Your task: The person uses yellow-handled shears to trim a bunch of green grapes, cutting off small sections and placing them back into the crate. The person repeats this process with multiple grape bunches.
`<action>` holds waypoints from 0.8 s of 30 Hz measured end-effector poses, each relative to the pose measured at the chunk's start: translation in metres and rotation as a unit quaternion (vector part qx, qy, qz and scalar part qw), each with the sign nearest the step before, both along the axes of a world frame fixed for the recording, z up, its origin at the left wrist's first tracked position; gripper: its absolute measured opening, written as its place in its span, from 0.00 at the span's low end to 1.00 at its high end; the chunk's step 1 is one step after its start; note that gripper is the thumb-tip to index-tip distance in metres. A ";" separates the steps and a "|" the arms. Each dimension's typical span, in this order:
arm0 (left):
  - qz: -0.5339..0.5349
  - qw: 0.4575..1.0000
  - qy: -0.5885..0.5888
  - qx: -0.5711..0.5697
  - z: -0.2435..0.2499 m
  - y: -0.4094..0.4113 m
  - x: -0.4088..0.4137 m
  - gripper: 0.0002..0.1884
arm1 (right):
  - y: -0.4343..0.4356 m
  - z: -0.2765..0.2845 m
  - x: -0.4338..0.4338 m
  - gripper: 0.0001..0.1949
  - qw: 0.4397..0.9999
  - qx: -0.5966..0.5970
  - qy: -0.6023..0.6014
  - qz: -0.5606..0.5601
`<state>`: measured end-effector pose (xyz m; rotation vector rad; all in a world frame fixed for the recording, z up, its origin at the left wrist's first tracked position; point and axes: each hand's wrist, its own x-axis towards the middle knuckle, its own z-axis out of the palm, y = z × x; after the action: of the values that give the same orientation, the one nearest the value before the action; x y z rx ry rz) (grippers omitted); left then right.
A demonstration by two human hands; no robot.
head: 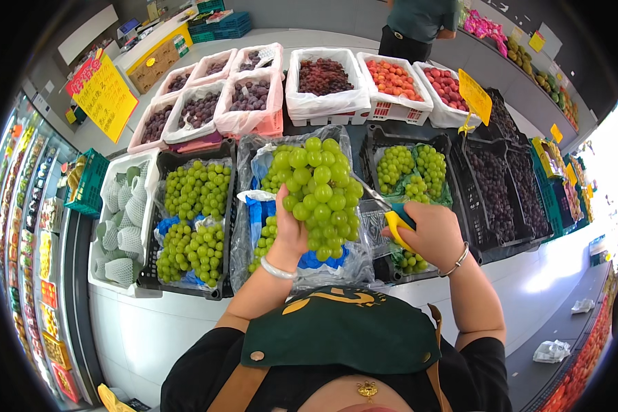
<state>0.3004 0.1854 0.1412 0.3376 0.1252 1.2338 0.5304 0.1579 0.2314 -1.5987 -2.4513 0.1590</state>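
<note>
My left hand [290, 226] holds up a large bunch of green grapes [322, 193] above a crate lined with clear plastic and blue paper [257, 211]; the bunch hides part of its fingers. In my right hand [432, 234] are scissors [399, 226] with yellow and teal handles. Their metal blades point up and left to the right side of the bunch; the tips lie partly behind the grapes, so whether they touch a stem I cannot tell. More green grapes [190, 252] lie in the black crate at left, and others [396, 165] in the black crate at right.
Beyond stand lined crates of dark grapes [250, 95], red grapes [324, 74], orange-red fruit [391, 77] and red fruit [445, 87]. A white crate of foam-netted fruit [121, 206] is at left, crates of dark grapes [489, 190] at right. A person [417, 26] stands behind the display.
</note>
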 end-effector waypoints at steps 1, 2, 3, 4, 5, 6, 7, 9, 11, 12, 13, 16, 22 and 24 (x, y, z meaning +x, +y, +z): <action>-0.006 1.000 -0.005 0.004 0.002 0.000 0.000 0.32 | 0.000 -0.006 0.003 0.21 0.999 0.007 0.033 -0.013; -0.005 1.000 -0.004 0.006 0.002 0.001 -0.001 0.32 | -0.001 -0.016 0.006 0.20 0.999 0.021 0.029 -0.011; -0.003 1.000 -0.001 0.008 0.001 0.001 -0.002 0.32 | -0.001 -0.014 0.003 0.20 1.000 0.003 0.016 -0.015; -0.002 1.000 0.003 0.009 0.000 0.001 -0.003 0.32 | -0.003 -0.011 -0.002 0.20 1.000 -0.015 0.003 -0.020; 0.011 1.000 0.013 0.004 -0.003 0.001 -0.004 0.32 | -0.003 -0.009 -0.005 0.20 0.999 -0.033 -0.010 -0.026; 0.020 1.000 0.024 -0.002 -0.005 0.002 -0.004 0.32 | -0.001 -0.011 -0.005 0.19 0.999 -0.017 -0.017 -0.027; 0.029 0.999 0.036 -0.007 -0.007 0.003 -0.004 0.32 | 0.002 -0.009 -0.006 0.18 1.000 -0.014 -0.019 -0.019; 0.021 0.999 0.035 -0.003 -0.007 0.002 -0.005 0.31 | 0.005 0.001 -0.009 0.17 1.000 -0.008 -0.023 -0.001; 0.017 0.999 0.032 0.000 -0.006 0.002 -0.005 0.30 | 0.008 0.006 -0.010 0.16 0.999 -0.018 -0.034 0.010; 0.016 0.999 0.029 0.002 -0.005 0.001 -0.005 0.30 | 0.009 0.008 -0.011 0.15 0.999 -0.023 -0.041 0.016; 0.016 1.000 0.025 0.005 -0.004 0.000 -0.004 0.30 | 0.010 0.008 -0.012 0.18 0.999 -0.031 -0.039 0.018; 0.009 1.000 0.018 0.000 -0.007 0.000 -0.006 0.30 | 0.014 0.006 -0.012 0.24 0.998 -0.050 -0.034 0.030; 0.003 1.000 0.005 0.021 -0.004 -0.002 -0.012 0.33 | 0.010 0.004 -0.001 0.21 0.992 -0.093 0.067 0.052; 0.009 1.000 0.002 0.003 0.001 -0.003 -0.011 0.32 | 0.007 -0.003 0.012 0.21 0.977 -0.139 0.162 0.024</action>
<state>0.2895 0.1824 0.1426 0.3442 0.1278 1.2519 0.5429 0.1647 0.2285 -1.4738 -2.2860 0.7387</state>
